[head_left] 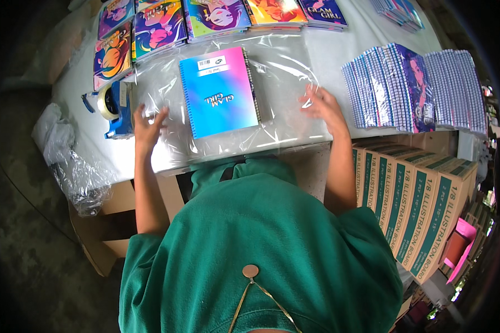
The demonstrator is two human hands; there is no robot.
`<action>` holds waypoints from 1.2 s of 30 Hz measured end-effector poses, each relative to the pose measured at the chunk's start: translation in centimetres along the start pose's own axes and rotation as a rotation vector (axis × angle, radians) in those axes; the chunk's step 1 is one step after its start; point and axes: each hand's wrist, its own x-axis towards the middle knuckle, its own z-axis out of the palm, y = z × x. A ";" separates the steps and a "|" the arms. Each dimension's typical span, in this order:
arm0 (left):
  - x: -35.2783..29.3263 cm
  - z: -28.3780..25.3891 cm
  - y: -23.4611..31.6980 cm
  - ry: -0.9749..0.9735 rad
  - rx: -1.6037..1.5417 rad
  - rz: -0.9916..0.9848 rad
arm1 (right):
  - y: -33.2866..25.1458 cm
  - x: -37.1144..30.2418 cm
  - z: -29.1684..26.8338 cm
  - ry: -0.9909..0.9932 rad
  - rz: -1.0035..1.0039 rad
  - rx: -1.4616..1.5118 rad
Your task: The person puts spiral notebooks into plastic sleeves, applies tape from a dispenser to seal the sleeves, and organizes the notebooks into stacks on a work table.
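A stack of spiral notebooks (222,105) with a blue-to-pink back cover on top lies on a clear plastic sheet (283,72) spread over the white table. To its left, my left hand (149,126) hovers at the sheet's left part, thumb and fingers apart. My right hand (326,110) is at the sheet's right side, fingers spread and slightly blurred. Neither hand touches the notebooks. Whether the fingertips touch the plastic is hard to make out.
A blue tape dispenser (120,108) stands beside my left hand. Colourful notebook piles (216,16) line the far side. Rows of spiral-bound notebooks (378,86) stand at the right, above brown cartons (422,205). Crumpled plastic (72,161) hangs off the left edge.
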 end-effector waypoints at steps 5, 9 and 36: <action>-4.7 -3.8 -2.7 -0.492 0.117 -0.186 | 3.6 -3.6 -1.3 -0.393 0.182 -0.122; -5.5 -6.5 -4.5 -0.217 -0.388 -0.258 | 5.0 -4.1 -3.9 -0.294 0.165 0.171; 1.6 -4.7 -0.5 -0.290 -0.035 -0.341 | 0.0 7.1 -2.8 -0.115 0.104 -0.048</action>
